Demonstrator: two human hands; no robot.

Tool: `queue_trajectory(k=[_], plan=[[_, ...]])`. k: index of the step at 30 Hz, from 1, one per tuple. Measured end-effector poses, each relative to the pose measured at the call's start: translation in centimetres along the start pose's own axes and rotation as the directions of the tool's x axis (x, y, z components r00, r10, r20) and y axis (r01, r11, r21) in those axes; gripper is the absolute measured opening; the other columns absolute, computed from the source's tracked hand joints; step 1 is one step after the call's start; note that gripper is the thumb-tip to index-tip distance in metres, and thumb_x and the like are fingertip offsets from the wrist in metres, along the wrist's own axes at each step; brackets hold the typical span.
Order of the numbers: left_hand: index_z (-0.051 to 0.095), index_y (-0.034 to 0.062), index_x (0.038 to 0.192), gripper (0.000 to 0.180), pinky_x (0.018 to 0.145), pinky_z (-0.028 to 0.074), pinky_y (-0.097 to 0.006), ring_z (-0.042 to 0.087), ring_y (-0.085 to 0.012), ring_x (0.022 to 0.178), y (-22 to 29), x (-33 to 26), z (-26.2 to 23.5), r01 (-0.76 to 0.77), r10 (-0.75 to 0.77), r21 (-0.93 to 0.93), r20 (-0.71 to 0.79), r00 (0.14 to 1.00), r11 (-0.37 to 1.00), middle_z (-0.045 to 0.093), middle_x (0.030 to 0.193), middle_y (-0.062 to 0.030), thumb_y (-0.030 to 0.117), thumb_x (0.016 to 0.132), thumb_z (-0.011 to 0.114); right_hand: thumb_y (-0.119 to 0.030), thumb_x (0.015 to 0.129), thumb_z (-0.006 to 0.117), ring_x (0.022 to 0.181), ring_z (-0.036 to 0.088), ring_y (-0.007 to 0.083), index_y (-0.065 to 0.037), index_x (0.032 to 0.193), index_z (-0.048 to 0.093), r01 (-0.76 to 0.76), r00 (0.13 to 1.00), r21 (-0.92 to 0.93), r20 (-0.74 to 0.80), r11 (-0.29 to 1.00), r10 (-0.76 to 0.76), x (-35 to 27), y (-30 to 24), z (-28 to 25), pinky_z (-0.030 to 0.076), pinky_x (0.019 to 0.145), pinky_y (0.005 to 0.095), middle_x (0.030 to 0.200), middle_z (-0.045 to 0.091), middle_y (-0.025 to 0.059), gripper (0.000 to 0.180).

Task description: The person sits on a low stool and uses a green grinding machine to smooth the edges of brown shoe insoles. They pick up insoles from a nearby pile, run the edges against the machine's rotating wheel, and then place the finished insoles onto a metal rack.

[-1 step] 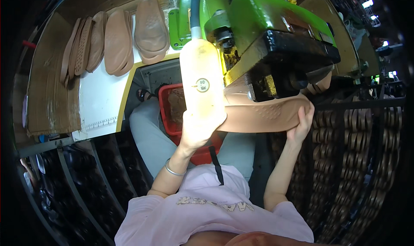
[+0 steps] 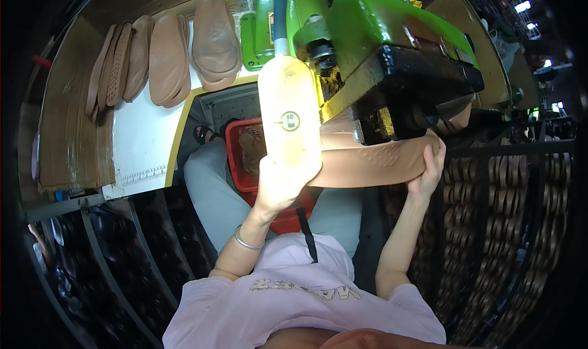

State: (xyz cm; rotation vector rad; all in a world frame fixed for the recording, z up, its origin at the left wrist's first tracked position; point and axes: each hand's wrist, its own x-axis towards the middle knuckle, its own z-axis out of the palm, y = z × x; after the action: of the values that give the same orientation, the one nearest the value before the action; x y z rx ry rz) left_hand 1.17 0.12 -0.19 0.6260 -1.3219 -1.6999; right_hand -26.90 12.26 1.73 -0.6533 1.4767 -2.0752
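Note:
A brown footbed sole [image 2: 376, 166] with a patch of small raised bumps lies crosswise under the head of a green and black machine [image 2: 422, 73]. My left hand [image 2: 278, 187] is closed on its left end, brightly lit, with some fingers hidden around the lit lamp [image 2: 289, 104]. At the sole's right end my right hand [image 2: 427, 171] grips the edge, fingers curled over it. Another brown surface shows just behind the sole, partly covered by the machine. Where the sole meets the machine cannot be made out.
Brown soles [image 2: 168, 61] stand in a row on the white tabletop [image 2: 144, 135], beside a cardboard box wall [image 2: 70, 116]. A red basket [image 2: 234, 159] sits between my legs. Racks of brown soles [image 2: 508, 193] fill the right, and dark ones [image 2: 113, 242] the left.

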Motion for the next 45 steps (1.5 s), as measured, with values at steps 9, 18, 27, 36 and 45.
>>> queue_trajectory(k=[9,18,27,36,45], plan=[[0.058,-0.0074,0.109,0.034,0.083,0.048,-0.027,0.061,-0.0153,0.092,3.7,-1.2,-3.1,0.035,-0.013,0.173,-0.126,0.992,0.984,0.065,0.100,-0.0107,0.005,0.079,0.067,-0.002,0.087,0.054,0.102,0.056,0.0175,-0.006,0.118,0.046,-0.289,0.953,0.272,0.169,0.918,0.250,2.8,3.8,4.1,0.046,0.090,0.0304,0.109,0.055,0.0058,0.032],[0.056,-0.0059,0.113,0.037,0.085,0.046,-0.026,0.060,-0.0133,0.093,3.7,-4.6,-8.9,0.133,-0.139,-0.040,-0.258,0.956,0.990,0.064,0.102,-0.0091,0.006,0.079,0.066,-0.008,0.087,0.055,0.097,0.059,0.0205,0.003,0.114,0.055,-0.236,0.957,0.227,0.224,0.945,0.185,-2.1,4.2,9.8,0.048,0.088,0.0346,0.108,0.060,0.0096,0.030],[0.050,-0.0043,0.117,0.044,0.090,0.043,-0.028,0.057,-0.0154,0.101,1.5,-9.8,-11.2,0.234,-0.332,-0.277,-0.390,0.859,0.932,0.060,0.106,-0.0098,0.008,0.079,0.069,0.000,0.083,0.055,0.097,0.060,0.0193,0.004,0.125,0.041,-0.226,0.913,0.102,0.368,0.969,0.174,-4.6,4.7,12.3,0.050,0.086,0.0310,0.111,0.058,0.0142,0.045],[0.050,-0.0049,0.125,0.058,0.095,0.043,-0.030,0.055,-0.0136,0.106,-1.5,-9.8,-10.8,0.528,-0.536,0.104,0.259,0.804,0.843,0.060,0.115,-0.0091,0.008,0.075,0.076,0.008,0.075,0.062,0.087,0.063,0.0178,0.009,0.109,0.049,-0.061,0.828,-0.062,0.554,0.996,0.085,-3.9,4.0,14.5,0.051,0.077,0.0280,0.098,0.062,0.0142,0.037],[0.061,-0.0019,0.106,0.025,0.072,0.047,-0.024,0.058,-0.0096,0.078,0.2,1.5,1.2,-0.005,0.007,0.304,-0.004,1.000,0.953,0.064,0.088,-0.0039,0.014,0.087,0.065,-0.003,0.076,0.072,0.098,0.058,0.0171,0.001,0.113,0.051,-0.130,0.951,-0.101,0.269,0.986,0.153,-6.9,4.9,11.3,0.046,0.087,0.0296,0.107,0.059,0.0093,0.043]])
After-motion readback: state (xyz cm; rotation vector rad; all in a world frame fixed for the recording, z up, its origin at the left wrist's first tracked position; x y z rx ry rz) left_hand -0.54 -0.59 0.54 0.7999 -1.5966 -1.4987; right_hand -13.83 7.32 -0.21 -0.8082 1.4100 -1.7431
